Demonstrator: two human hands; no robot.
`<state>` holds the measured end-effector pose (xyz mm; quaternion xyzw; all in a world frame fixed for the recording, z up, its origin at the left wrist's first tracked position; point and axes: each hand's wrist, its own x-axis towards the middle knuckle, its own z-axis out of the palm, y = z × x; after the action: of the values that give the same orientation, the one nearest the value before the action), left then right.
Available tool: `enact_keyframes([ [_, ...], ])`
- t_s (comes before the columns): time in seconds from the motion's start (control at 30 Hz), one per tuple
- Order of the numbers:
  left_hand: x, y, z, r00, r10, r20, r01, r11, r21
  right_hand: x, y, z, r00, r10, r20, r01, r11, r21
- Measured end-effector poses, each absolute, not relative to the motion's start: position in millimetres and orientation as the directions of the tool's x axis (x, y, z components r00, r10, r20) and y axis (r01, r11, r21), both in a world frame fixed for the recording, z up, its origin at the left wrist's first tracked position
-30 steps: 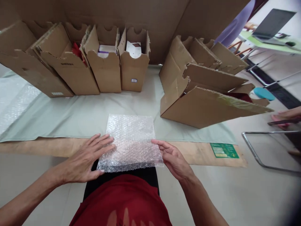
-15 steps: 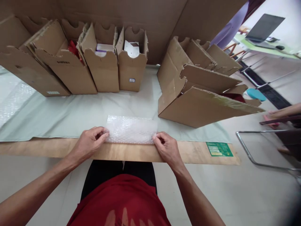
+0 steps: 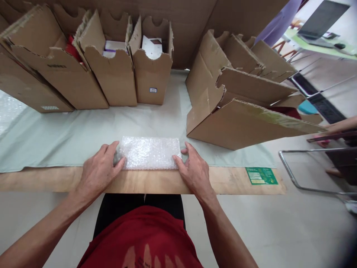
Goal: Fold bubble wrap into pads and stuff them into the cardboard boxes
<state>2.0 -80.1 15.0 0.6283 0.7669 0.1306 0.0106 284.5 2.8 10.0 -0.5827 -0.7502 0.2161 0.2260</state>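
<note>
A flat rectangle of clear bubble wrap (image 3: 149, 152) lies at the table's front edge, on the pale green cloth and partly over the bare wood. At its left end is my left hand (image 3: 102, 165), thumb and fingers apart, the thumb tip at the lower left corner. My right hand (image 3: 195, 169) is at the other end with its thumb resting on the wrap's right side and its fingers spread just beyond the edge. Neither hand is closed round the wrap.
Several open cardboard bins (image 3: 152, 80) stand along the back, with a white item (image 3: 152, 47) in one. More cardboard bins (image 3: 242, 119) stand at the right. A green label (image 3: 261, 176) is on the wooden edge (image 3: 228, 180). Beyond are a laptop (image 3: 320, 22) and a metal-framed chair (image 3: 290, 175).
Both hands have loosened from pinching the wrap's lower corners, and their fingers have spread beside its ends. The wrap lies flatter. The view has shifted slightly.
</note>
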Motion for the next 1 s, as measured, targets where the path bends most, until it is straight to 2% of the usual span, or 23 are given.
enact_keyframes([
  [0.13, 4, -75, 20, -0.221, 0.975, -0.028, 0.944, 0.222, 0.243, 271, 12, 19, -0.233, 0.971, -0.055, 0.807, 0.162, -0.568],
  [0.2, 2, -73, 25, -0.202, 0.974, -0.104, 0.942, 0.222, 0.251, 270, 10, 23, -0.254, 0.961, -0.105, 0.763, 0.133, -0.632],
  [0.27, -1, -69, 32, -0.172, 0.978, -0.121, 0.949, 0.197, 0.247, 274, 2, 24, -0.275, 0.956, -0.107, 0.649, 0.102, -0.754],
  [0.4, -5, -43, 47, -0.066, 0.998, -0.01, 0.977, 0.067, 0.201, 285, -33, 20, -0.241, 0.965, -0.098, 0.395, 0.006, -0.919],
  [0.5, 1, -2, 50, 0.067, 0.997, 0.04, 0.984, -0.073, 0.164, 280, -59, 14, -0.184, 0.972, -0.145, 0.256, -0.095, -0.962],
  [0.57, 7, 25, 46, 0.145, 0.989, 0.022, 0.978, -0.146, 0.148, 273, -69, 9, -0.138, 0.978, -0.155, 0.185, -0.128, -0.974],
  [0.67, 14, 40, 36, 0.194, 0.98, 0.049, 0.969, -0.199, 0.148, 266, -72, 4, -0.1, 0.983, -0.155, 0.151, -0.139, -0.979],
  [0.77, 19, 9, 29, 0.212, 0.93, 0.3, 0.94, -0.278, 0.198, 268, -67, 8, -0.131, 0.972, -0.196, 0.12, -0.181, -0.976],
  [0.83, 27, -31, 27, 0.293, 0.852, 0.433, 0.868, -0.427, 0.254, 271, -63, 13, -0.16, 0.961, -0.225, 0.088, -0.213, -0.973],
  [0.9, 40, -69, 24, 0.447, 0.806, 0.388, 0.758, -0.571, 0.315, 273, -61, 18, -0.19, 0.951, -0.244, 0.071, -0.235, -0.969],
  [1.0, 64, -103, 16, 0.488, 0.782, 0.388, 0.705, -0.615, 0.353, 273, -59, 20, -0.239, 0.936, -0.258, 0.079, -0.247, -0.966],
])
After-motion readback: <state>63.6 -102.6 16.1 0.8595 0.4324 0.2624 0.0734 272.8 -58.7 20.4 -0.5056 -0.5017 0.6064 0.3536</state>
